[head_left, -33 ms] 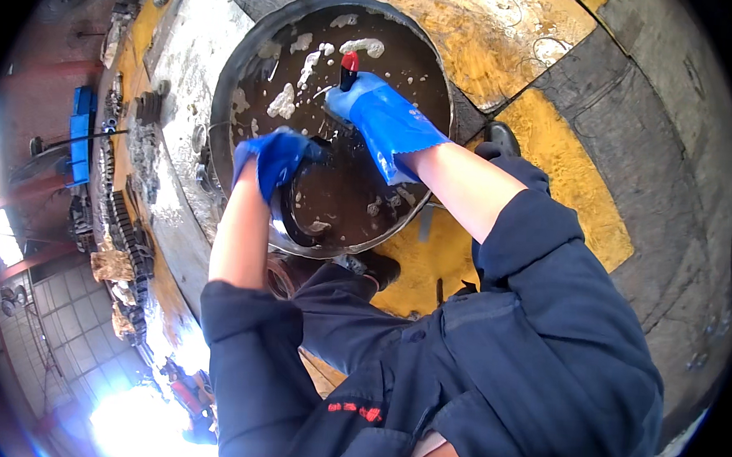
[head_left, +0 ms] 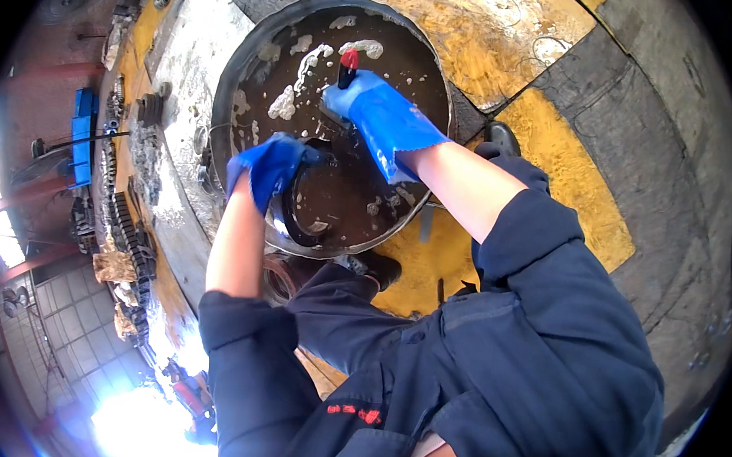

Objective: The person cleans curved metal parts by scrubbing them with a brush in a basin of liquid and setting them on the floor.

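Observation:
Both my hands wear blue rubber gloves and work over a large round metal tub (head_left: 221, 94) of murky brown liquid with pale foam on it. My right hand (head_left: 385, 121) is closed around a tool with a black and red handle (head_left: 348, 67). The handle sticks up past my fist; the tool's working end is mostly hidden by the glove and liquid. To the left, my left hand (head_left: 271, 166) grips a dark curved part (head_left: 289, 220), which looks like a ring partly sunk in the liquid. Its full shape cannot be made out.
Worn yellow and grey floor plates (head_left: 562, 169) surround the tub. At the left lie rows of dark metal parts (head_left: 123, 222) and a blue box (head_left: 81, 136). A reddish round part (head_left: 279, 278) sits by my legs, below the tub. Bright light glares at lower left.
My left hand and forearm have shifted slightly left. My right hand, with the tool, has moved a touch up and left. The foam has drifted a little.

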A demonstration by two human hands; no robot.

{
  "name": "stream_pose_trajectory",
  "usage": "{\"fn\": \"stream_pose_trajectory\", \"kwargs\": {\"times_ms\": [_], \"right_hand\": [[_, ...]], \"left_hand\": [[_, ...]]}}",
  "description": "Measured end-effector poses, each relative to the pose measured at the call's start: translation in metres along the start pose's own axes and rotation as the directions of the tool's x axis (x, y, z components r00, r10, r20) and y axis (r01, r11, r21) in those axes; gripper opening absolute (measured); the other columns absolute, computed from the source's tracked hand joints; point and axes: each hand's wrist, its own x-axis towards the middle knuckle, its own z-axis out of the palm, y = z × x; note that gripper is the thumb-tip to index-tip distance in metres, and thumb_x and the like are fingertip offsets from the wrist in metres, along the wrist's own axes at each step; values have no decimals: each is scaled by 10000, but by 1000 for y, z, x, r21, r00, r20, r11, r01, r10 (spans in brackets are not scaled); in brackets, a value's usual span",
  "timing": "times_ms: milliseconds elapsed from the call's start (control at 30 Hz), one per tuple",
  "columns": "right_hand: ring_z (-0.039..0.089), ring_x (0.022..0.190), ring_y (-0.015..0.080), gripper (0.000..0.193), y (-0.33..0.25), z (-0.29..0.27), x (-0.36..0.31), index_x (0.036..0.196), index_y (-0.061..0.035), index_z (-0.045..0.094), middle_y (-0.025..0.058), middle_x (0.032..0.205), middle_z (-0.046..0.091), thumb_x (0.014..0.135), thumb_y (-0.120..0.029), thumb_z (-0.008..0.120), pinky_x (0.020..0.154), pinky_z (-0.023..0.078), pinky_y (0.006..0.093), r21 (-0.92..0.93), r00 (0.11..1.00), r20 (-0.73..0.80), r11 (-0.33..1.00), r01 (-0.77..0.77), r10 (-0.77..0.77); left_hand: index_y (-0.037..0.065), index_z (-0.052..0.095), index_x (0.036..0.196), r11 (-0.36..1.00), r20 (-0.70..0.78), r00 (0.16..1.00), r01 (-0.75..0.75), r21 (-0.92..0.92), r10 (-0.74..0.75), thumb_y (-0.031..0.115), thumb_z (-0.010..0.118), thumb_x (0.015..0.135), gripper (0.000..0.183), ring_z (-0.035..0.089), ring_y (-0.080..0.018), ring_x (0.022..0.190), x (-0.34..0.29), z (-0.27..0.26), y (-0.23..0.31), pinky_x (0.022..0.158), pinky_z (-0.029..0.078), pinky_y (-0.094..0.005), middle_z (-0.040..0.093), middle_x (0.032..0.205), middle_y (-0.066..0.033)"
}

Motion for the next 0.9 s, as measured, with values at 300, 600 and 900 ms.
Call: {"fn": "stream_pose_trajectory", "kwargs": {"times_ms": [300, 600, 900], "right_hand": [[700, 750, 169, 305, -31, 10, -55, 1025, -102, 803, 66, 845, 764, 985, -389, 709, 750, 557, 335, 73, 887, 241, 919, 388, -394], [744, 816, 310, 133, 11, 87, -67, 887, -173, 766, 69, 852, 753, 863, -301, 793, 681, 593, 423, -60, 322, 296, 319, 946, -899], [727, 1089, 370, 491, 4, 21, 10, 1199, -69, 760, 235, 1183, 759, 920, -447, 615, 944, 550, 446, -272, 993, 104, 959, 83, -56]], "left_hand": [[4, 677, 1305, 98, -344, 901, -329, -939, -266, -122, 851, 745, 600, 727, -190, 870, -72, 151, -59, 806, 625, -332, 757, 1030, -65], [18, 678, 1348, -94, -318, 915, -350, -932, -249, 4, 745, 885, 468, 726, -194, 975, -8, 210, -102, 841, 619, -327, 749, 1143, -81], [7, 670, 1331, 17, -322, 880, -338, -941, -350, -161, 743, 740, 618, 720, -186, 891, -73, 160, -55, 805, 607, -303, 755, 1078, -72]]}}
